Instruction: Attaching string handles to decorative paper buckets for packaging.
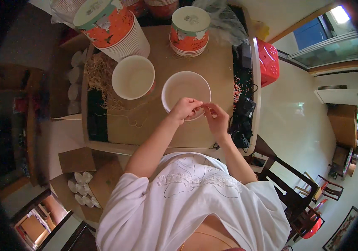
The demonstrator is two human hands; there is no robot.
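Note:
My left hand (184,109) and my right hand (217,120) meet at their fingertips over the near rim of a white paper tub (185,85). Both are closed in a pinch. Anything between the fingers is too small to make out. The tub stands upright on a brown board (175,136), its open mouth facing up. To its left is a second open white tub (133,78), with orange showing on its outer side. Behind that one leans a tall stack of nested orange-and-white tubs (116,31).
Upside-down orange tubs (189,37) stand at the back beside clear plastic (225,25). Straw-like shreds (99,75) lie at the board's left. Pink and white beads (237,92) and black devices (248,108) line the table's right edge. A cardboard box (76,161) sits lower left.

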